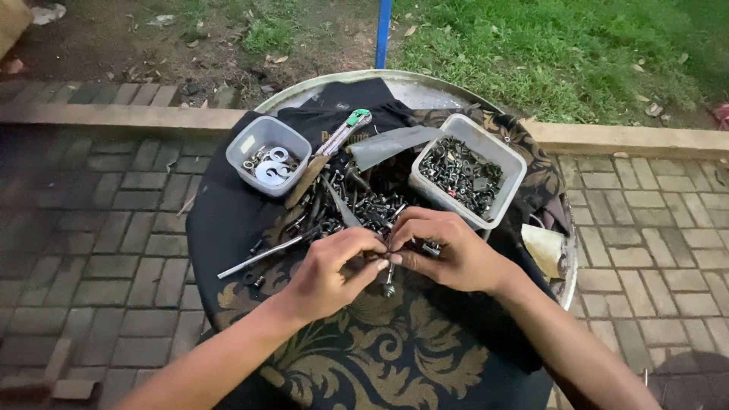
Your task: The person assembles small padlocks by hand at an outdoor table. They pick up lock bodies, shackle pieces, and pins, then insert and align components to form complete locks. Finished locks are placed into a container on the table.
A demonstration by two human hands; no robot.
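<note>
A round metal table (425,89) is standing on brick paving, wearing a dark cloth with gold leaf patterns (380,349). A pile of bolts and rods (342,209) is lying at the centre. A tub of washers (269,154) is sitting at ten o'clock, a tub of small hardware (467,168) at two o'clock.

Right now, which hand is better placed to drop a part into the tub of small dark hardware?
Probably the right hand. The tub sits just beyond it on the right side, while the left hand lies nearer the tub with washers. Both hands pinch a bolt together.
</note>
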